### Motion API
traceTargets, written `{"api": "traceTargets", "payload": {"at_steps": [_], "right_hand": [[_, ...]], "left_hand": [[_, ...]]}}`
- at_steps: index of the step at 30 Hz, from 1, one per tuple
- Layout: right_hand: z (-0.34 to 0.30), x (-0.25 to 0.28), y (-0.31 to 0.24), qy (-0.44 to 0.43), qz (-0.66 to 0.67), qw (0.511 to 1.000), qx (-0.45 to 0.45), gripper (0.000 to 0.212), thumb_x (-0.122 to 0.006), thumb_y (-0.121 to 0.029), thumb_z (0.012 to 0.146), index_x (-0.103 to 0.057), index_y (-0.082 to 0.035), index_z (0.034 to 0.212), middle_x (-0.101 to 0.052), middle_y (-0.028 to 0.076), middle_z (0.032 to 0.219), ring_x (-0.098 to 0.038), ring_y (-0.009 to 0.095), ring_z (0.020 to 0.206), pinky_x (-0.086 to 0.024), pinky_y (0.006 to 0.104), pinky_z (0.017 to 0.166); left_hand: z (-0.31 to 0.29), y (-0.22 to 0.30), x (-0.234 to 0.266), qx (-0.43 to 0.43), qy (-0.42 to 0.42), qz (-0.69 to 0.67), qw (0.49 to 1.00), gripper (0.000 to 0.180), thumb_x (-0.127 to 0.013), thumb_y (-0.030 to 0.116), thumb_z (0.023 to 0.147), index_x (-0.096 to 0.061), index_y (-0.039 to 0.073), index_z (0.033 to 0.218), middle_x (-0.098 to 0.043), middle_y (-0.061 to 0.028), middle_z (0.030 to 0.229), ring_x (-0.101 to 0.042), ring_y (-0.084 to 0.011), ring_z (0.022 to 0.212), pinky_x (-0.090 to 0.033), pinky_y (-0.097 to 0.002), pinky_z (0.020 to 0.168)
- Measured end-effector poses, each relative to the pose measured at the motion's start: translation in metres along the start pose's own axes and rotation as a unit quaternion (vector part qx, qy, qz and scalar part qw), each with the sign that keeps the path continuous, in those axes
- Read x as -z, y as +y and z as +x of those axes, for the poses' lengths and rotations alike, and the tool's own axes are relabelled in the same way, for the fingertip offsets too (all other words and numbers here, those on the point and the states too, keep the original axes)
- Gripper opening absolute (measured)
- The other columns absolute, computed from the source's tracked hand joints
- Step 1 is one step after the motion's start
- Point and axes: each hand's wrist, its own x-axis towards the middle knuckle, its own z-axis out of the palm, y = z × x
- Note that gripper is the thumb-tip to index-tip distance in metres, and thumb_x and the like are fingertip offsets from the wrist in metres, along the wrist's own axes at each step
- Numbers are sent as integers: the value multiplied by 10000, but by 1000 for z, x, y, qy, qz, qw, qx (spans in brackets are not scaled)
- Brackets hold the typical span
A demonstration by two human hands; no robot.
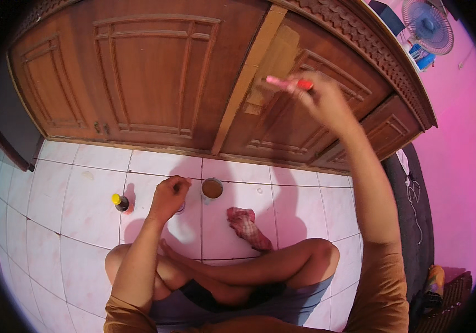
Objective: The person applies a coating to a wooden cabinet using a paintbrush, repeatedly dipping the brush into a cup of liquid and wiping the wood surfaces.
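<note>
- Cup [205, 195]: reference for all positions below. It stands on the tiled floor [94, 191] and contains brown liquid.
- Beyond and to the right of the cup, my right hand [317, 97] is raised before the cabinet door [299, 125]. Its fingers are wrapped around a red-ended tool [305, 85], probably a brush. Blur hides the tip; I cannot tell whether it touches the wood.
- Beyond the cup and higher, a tan patch [278, 58] covers part of the door, beside the tool.
- Just left of the cup, and apart from it, I hold my left hand [170, 195] with fingers curled inward. I cannot tell whether they grip anything.
- Left of the cup: dark bottle, yellow cap [120, 203]. Right of it and nearer me: crumpled checked cloth [249, 228].
- Step in hand, as I judge it: coating the door, part covered.
- Next move, by judgement: keep the grip light, work outward from the patch edge, and reload from the cup when strokes run dry.
</note>
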Motion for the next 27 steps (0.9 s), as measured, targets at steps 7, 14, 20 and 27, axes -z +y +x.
{"api": "traceTargets", "payload": {"at_steps": [7,14,20,27], "right_hand": [[39,83,-18,81,-73,994,13,239,-694,-203,946,-706,-37,1118,-734,148,1032,-710,265,952,-533,347,843],[2,61,-42,134,-141,977,83,321,-715,-60,869,-666,-71,1186,-666,131,1052,-681,329,948,-553,370,785],[-4,26,-41,190,-219,953,84,383,-706,-51,860,-645,-84,1236,-623,96,1029,-663,293,918,-551,396,741],[6,9,-34,209,-261,938,88,354,-695,-107,883,-646,-96,1233,-607,87,1004,-647,270,891,-554,392,703]], "left_hand": [[0,-2,-2,-18,4,22,1000,266,-660,246,943,-713,-14,928,-668,-106,708,-569,-143,624,-469,-309,625],[-4,13,0,11,-1,-5,1000,290,-654,264,953,-709,-18,911,-639,-81,682,-532,-119,630,-453,-301,623],[-2,2,-1,-5,2,-8,1000,289,-654,261,955,-706,-20,915,-635,-62,670,-516,-105,615,-439,-291,603],[-1,5,-1,12,-4,2,1000,279,-657,255,955,-709,-19,932,-633,-61,663,-516,-102,611,-438,-289,597]]}}
